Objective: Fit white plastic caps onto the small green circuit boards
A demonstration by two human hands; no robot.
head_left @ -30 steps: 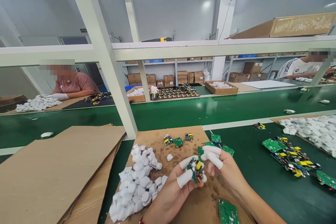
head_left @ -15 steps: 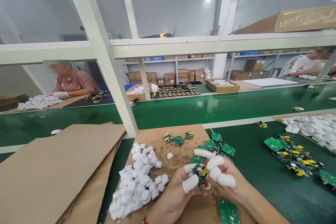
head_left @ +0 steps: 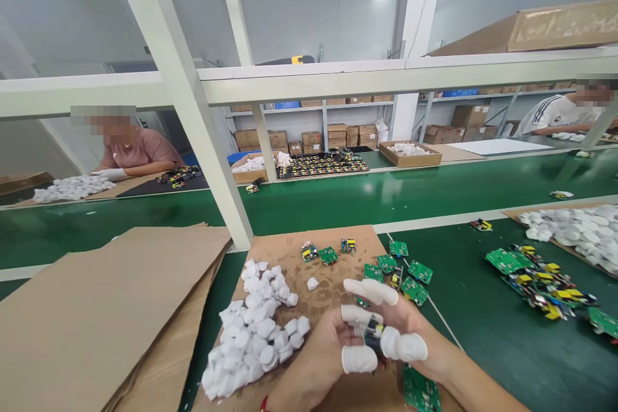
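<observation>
Both my hands meet low in the middle of the view, and white finger cots cover several fingertips. My left hand (head_left: 313,360) and my right hand (head_left: 410,335) pinch a small circuit board (head_left: 373,335) with yellow components, partly hidden by my fingers. Just left of my left hand lies a heap of white round plastic caps (head_left: 251,335) on a brown cardboard sheet (head_left: 318,257). One loose cap (head_left: 313,283) sits apart from it. Several green circuit boards (head_left: 396,273) lie beyond my right fingers, and a larger green board (head_left: 420,389) lies below my right hand.
A large cardboard sheet (head_left: 96,315) lies to my left on the green workbench (head_left: 449,347). To the right are a heap of boards (head_left: 538,286) and white caps (head_left: 570,225). Co-workers (head_left: 138,148) sit across the green belt, with boxed shelves behind.
My hands have shifted slightly right, and my right fingers have closed further around the board. The whole view has tilted a little as my head moved.
</observation>
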